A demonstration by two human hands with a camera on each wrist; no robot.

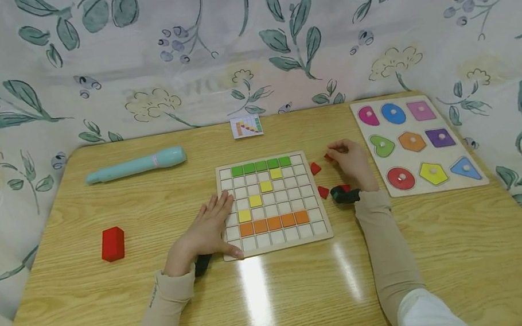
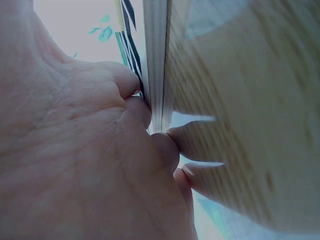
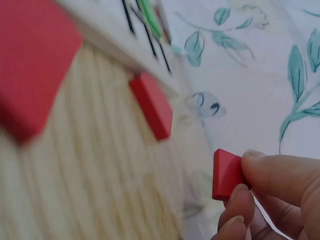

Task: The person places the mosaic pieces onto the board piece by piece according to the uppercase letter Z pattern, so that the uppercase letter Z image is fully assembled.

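Note:
A wooden grid board (image 1: 306, 231) lies flat at the middle of the table. It bears a row of green tiles (image 1: 261, 166), a diagonal of yellow tiles (image 1: 266, 186) and a row of orange tiles (image 1: 274, 223). My left hand (image 1: 204, 232) rests along the board's left edge, fingers straight and spread. Between thumb and fingers my right hand (image 1: 351, 163) pinches a small red tile (image 3: 227, 175), just off the board's right side. Loose red tiles (image 1: 315, 168) lie between the board and that hand; one is partly hidden by the wrist.
At the right lies a shape puzzle board (image 1: 422, 158) with several coloured knobbed pieces. A red block (image 1: 113, 244) stands at the left, and a light blue pen-shaped object (image 1: 136, 166) lies behind it. A small pattern card (image 1: 246, 127) leans against the patterned cloth (image 1: 207, 96) at the back.

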